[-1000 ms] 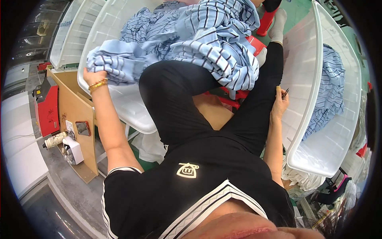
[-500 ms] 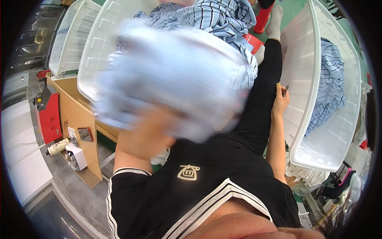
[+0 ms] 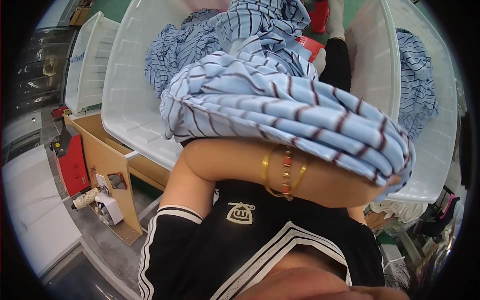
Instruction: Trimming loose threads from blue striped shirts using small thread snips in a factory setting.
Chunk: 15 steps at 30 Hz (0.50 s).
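We see the striped cloth (image 3: 295,107), light blue with dark bands, stretched across the middle of the frame, from left of centre to the right side. Our left hand (image 3: 371,194) is at its right end, right of centre and below the cloth's middle, with the fingers folded in around a bunched edge; the fingertips are mostly buried, so we cannot tell exactly how many layers they pinch. Our right hand is hidden behind the cloth and left arm, so we cannot tell whether it is spread or closed; only a sliver of right forearm (image 3: 356,214) shows.

We judge the cloth light and very soft: it sags into long, loose pleats and keeps no shape of its own. It should not break, and it looks more matt than slippery, though loose folds could slide out of a grip on one layer only. We would gather several folds into the fist at the right end, or take the hem along the lower edge, where the layers lie together. The far left end hangs unsupported and could catch on the left bin (image 3: 117,107), whose heap of striped fabric (image 3: 182,55) lies at the upper left. More striped fabric sits in the right bin (image 3: 372,65), upper right.
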Each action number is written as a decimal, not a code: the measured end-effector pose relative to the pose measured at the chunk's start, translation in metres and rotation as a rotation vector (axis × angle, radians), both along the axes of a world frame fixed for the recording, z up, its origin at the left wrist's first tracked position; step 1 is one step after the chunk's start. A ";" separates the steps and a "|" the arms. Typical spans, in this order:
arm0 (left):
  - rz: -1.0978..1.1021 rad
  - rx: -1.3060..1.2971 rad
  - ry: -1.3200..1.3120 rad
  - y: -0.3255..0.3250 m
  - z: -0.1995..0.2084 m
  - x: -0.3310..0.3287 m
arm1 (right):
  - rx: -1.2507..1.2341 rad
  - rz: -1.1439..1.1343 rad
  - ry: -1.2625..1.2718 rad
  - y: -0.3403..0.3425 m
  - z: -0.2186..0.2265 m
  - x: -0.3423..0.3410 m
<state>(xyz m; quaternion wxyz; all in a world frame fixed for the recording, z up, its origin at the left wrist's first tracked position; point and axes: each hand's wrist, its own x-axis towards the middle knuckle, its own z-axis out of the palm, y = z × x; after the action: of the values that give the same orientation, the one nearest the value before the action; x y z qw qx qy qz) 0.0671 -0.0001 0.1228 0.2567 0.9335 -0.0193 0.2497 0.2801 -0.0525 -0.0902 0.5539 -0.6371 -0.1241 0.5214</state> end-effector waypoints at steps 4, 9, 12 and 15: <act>-0.080 -0.451 0.032 -0.018 -0.066 0.041 | 0.046 -0.061 0.464 0.000 0.027 -0.021; -0.068 -0.951 0.701 0.011 -0.117 0.069 | 0.115 -0.187 0.684 0.014 0.053 -0.031; 0.054 -0.828 0.883 0.028 -0.074 0.029 | 0.161 -0.195 0.733 0.012 -0.005 -0.005; -0.018 -0.558 0.837 0.022 -0.049 -0.010 | 0.170 -0.247 0.670 -0.007 -0.071 0.026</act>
<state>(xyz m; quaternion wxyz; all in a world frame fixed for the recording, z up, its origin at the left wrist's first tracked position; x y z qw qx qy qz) 0.0576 0.0220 0.0737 0.4842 0.8493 0.1447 -0.1529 0.3058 -0.0597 -0.1608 0.6735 -0.3928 0.0991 0.6182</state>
